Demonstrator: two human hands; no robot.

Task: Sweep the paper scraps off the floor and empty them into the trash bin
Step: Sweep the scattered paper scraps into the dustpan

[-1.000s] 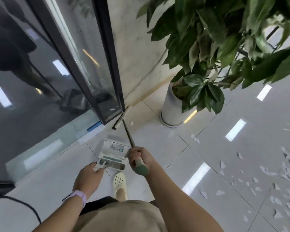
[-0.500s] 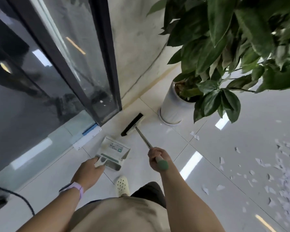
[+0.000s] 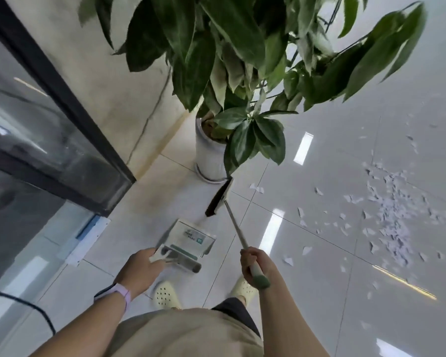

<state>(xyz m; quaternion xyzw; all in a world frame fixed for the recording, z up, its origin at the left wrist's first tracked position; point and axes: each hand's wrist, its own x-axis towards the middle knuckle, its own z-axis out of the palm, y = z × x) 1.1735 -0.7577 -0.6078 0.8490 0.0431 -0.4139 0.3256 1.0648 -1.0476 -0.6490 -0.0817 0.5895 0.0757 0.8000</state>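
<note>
Glossy tiled floor (image 3: 319,292), potted plant (image 3: 211,155) ahead of both hands, left hand (image 3: 142,266) gripping dustpan (image 3: 188,240), right hand (image 3: 252,264) wrapped round broom (image 3: 220,197) handle, paper scraps (image 3: 392,220) scattered right of right hand.

Right hand (image 3: 251,264) grips broom (image 3: 232,220) handle near its green end; brush head sits on floor (image 3: 319,279) just beside white plant pot (image 3: 209,158). Left hand (image 3: 139,266) holds dustpan (image 3: 188,240) by its handle, pan low in front of feet. Paper scraps (image 3: 392,215) scattered w/ a dense patch well to the right.
</note>
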